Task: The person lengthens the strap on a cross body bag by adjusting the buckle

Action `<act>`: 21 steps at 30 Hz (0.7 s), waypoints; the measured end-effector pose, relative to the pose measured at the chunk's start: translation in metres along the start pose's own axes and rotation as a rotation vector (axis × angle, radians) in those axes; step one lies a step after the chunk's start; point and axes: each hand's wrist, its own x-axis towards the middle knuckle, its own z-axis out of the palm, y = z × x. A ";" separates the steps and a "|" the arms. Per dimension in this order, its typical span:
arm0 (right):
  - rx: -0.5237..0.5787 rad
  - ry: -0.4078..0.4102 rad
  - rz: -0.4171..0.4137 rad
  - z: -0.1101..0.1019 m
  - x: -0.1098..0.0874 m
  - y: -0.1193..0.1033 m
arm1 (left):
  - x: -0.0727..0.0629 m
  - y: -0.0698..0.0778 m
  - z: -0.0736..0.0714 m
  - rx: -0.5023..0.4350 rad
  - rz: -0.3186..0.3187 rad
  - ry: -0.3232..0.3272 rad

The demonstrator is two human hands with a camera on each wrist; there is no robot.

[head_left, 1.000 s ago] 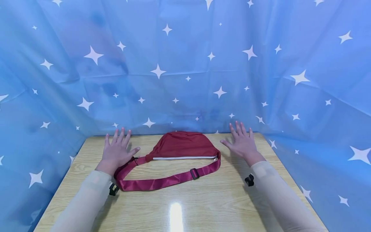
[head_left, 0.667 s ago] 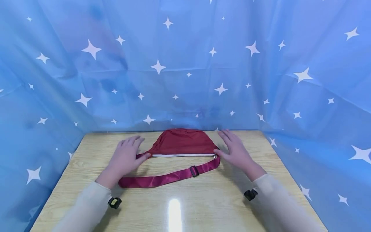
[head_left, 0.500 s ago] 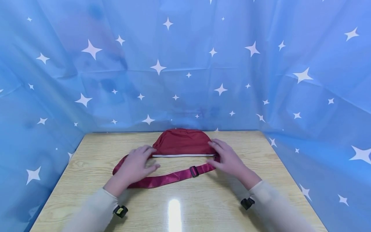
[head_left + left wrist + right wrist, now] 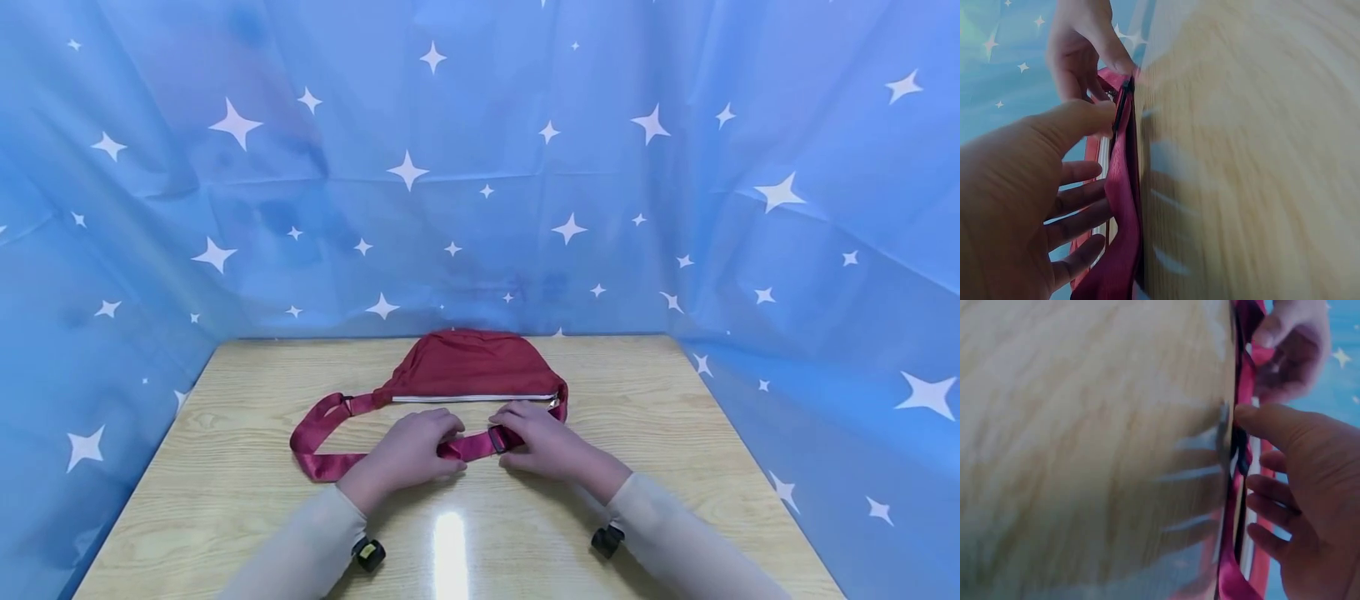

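A dark red waist bag (image 4: 472, 367) lies at the far edge of the table, its white zip (image 4: 476, 398) facing the person. Its magenta strap (image 4: 330, 467) loops out in front. My left hand (image 4: 405, 450) is curled round the front run of the strap, left of the black buckle (image 4: 498, 439); in the left wrist view its fingertips meet a bend in the webbing. Beside the buckle, my right hand (image 4: 551, 442) has its thumb on the near side and fingers beyond the strap. How firmly either hand presses is hard to tell. The bag itself is untouched.
A light wood table (image 4: 225, 500) carries everything, with a bright reflection near its front. Blue star-patterned cloth (image 4: 480, 167) stands behind it and along both sides. A small black device (image 4: 369, 553) sits at each wrist.
Both hands have come down from beside the bag, moved toward each other and reached the front run of the strap. The bag has stayed in place; the strap near the buckle is slightly bent.
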 end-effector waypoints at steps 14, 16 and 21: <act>-0.098 0.038 -0.039 0.004 0.007 -0.008 | 0.011 0.008 0.009 0.129 0.004 0.026; -0.094 0.053 -0.041 0.002 0.007 -0.007 | 0.011 0.009 0.007 0.117 0.009 0.044; -0.044 0.123 -0.043 -0.007 0.005 -0.005 | 0.010 0.010 0.000 0.079 0.010 0.125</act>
